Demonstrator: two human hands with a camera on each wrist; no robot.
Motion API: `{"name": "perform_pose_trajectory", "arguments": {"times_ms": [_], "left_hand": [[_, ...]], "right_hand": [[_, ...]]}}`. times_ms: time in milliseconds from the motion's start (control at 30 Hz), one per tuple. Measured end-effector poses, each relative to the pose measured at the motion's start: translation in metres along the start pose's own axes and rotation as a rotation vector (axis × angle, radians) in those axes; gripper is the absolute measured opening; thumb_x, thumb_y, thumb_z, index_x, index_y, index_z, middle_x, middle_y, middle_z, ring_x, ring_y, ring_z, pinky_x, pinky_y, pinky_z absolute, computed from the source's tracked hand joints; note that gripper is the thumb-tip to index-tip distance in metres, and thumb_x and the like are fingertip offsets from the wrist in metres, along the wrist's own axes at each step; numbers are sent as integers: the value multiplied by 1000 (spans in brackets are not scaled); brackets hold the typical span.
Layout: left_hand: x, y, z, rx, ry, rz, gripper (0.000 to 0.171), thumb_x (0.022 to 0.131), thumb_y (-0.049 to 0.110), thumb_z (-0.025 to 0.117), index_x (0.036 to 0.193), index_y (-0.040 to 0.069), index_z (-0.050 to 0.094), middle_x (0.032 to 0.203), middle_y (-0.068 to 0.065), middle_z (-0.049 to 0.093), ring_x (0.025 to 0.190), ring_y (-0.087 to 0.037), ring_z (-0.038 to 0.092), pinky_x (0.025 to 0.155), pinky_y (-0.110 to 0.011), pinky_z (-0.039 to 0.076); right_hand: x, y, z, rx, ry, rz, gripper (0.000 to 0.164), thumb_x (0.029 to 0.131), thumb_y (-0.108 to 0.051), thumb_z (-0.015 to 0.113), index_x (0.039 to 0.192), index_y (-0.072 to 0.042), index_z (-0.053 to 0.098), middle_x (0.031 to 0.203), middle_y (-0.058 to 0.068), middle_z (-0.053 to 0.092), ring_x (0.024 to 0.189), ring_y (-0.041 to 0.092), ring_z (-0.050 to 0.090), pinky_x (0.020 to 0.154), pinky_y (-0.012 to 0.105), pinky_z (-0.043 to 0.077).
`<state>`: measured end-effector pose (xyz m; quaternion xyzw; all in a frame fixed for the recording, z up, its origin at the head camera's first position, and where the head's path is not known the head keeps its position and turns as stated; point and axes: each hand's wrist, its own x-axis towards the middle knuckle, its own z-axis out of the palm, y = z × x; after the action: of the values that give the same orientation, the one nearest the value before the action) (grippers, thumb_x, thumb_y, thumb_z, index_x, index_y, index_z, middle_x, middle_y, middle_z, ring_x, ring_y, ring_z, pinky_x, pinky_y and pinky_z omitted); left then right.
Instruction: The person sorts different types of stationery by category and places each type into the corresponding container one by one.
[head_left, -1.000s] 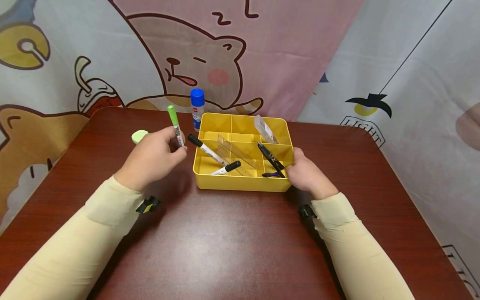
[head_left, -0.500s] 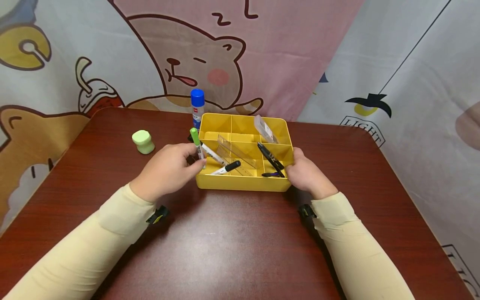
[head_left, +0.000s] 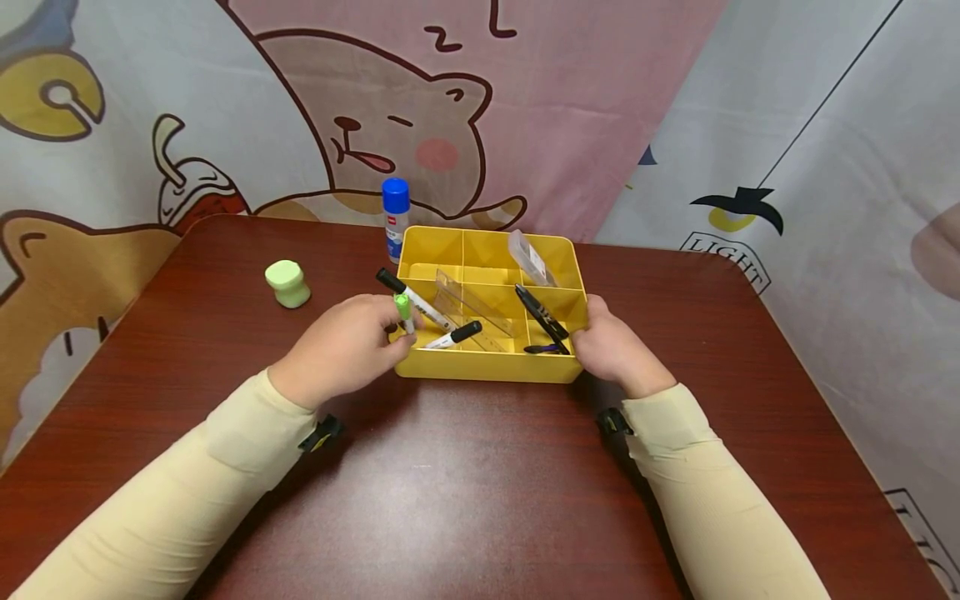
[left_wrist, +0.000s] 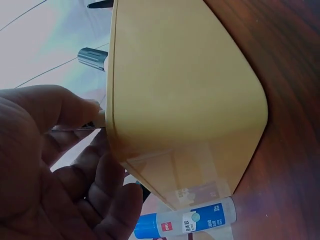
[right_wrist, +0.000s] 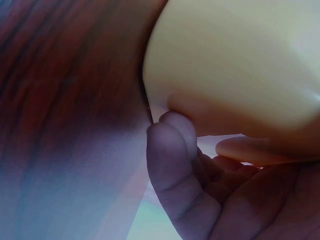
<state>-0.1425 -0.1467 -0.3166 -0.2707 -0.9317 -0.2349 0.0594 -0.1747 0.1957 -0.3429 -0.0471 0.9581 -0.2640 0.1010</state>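
In the head view a yellow organizer box (head_left: 487, 365) with several compartments stands on the table. My left hand (head_left: 348, 346) pinches a green-capped marker (head_left: 403, 307) upright at the box's left end, its lower part down behind the rim. In the left wrist view thumb and finger hold the marker right at the rim, the other fingers curled outside the wall. My right hand (head_left: 618, 348) holds the box by its right end, its fingers (right_wrist: 172, 155) against the outer wall. Two black-capped markers, one of them a white-barrelled marker (head_left: 426, 308), lean in the left front compartment.
Clear rulers (head_left: 480, 304) lie across the dividers. Black pens (head_left: 542, 315) lean in the right front compartment, and a clear plastic case (head_left: 531, 258) in the back right. A blue-capped glue bottle (head_left: 395, 218) stands behind the box's left corner. A pale green waisted object (head_left: 288, 285) stands to the left.
My left hand has moved right and toward me with the green-capped marker, lowering it into the box's left end. The pale green object has come into full view. The right hand stays put.
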Motion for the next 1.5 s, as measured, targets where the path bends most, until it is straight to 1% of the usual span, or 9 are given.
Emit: {"name": "perform_pose_trajectory", "arguments": {"times_ms": [167, 433, 533, 700, 900, 1100, 1333, 1433, 1500], "left_hand": [[0, 0, 2, 9, -35, 20, 13, 83, 21, 66, 97, 18, 67, 92, 6, 64, 83, -13, 51, 74, -36, 45], [-1, 0, 2, 0, -51, 20, 14, 84, 19, 66, 97, 16, 67, 90, 5, 62, 83, -15, 50, 75, -38, 45], [-1, 0, 3, 10, -48, 32, 12, 84, 21, 65, 96, 16, 67, 88, 6, 62, 85, -15, 50, 76, -39, 44], [-2, 0, 3, 50, -40, 82, 8, 86, 27, 64, 89, 20, 66, 81, 10, 61, 88, -16, 50, 82, -39, 42], [-1, 1, 3, 85, -36, 144, 16, 89, 34, 62, 81, 21, 64, 79, 8, 57, 82, -15, 48, 81, -38, 41], [-1, 1, 4, 88, -33, 145, 14, 89, 34, 62, 84, 21, 65, 82, 8, 57, 84, -15, 48, 81, -38, 41], [-1, 0, 4, 105, -25, 137, 13, 88, 31, 63, 80, 21, 61, 81, 7, 55, 83, -17, 48, 79, -38, 41], [-1, 0, 4, 109, -33, 120, 12, 88, 30, 63, 88, 18, 63, 88, 5, 58, 87, -18, 49, 81, -39, 42], [-1, 0, 4, 109, -37, 114, 11, 87, 28, 64, 89, 17, 62, 88, 4, 58, 88, -19, 49, 81, -39, 42]], "right_hand": [[0, 0, 0, 3, -1, 3, 55, 86, -10, 42, 135, 4, 24, 116, 25, 52, 93, 32, 49, 89, 52, 40], [-1, -1, 0, 8, -3, 8, 55, 85, -9, 42, 135, 4, 24, 117, 25, 52, 93, 32, 49, 89, 52, 40], [0, 0, 0, 11, 0, 11, 55, 85, -9, 42, 135, 4, 24, 117, 24, 52, 93, 32, 49, 89, 52, 40], [1, 0, 1, 5, 3, 16, 56, 84, -11, 42, 135, 3, 24, 117, 24, 52, 93, 32, 49, 89, 52, 40], [1, 1, 1, 5, 0, 17, 56, 84, -12, 42, 135, 3, 24, 117, 23, 51, 93, 32, 49, 89, 52, 40], [2, 0, 1, 4, -4, 26, 56, 85, -11, 43, 135, 2, 24, 118, 22, 51, 94, 32, 49, 90, 52, 40], [3, 0, 1, -6, -10, 27, 56, 86, -12, 42, 136, 3, 23, 118, 23, 51, 94, 32, 49, 90, 52, 40], [3, 0, 1, -4, -6, 27, 56, 86, -12, 43, 136, 2, 23, 119, 23, 50, 94, 32, 49, 90, 52, 40], [3, 0, 2, -5, -3, 23, 56, 86, -12, 42, 136, 3, 23, 119, 23, 50, 95, 32, 49, 90, 52, 40]]}}
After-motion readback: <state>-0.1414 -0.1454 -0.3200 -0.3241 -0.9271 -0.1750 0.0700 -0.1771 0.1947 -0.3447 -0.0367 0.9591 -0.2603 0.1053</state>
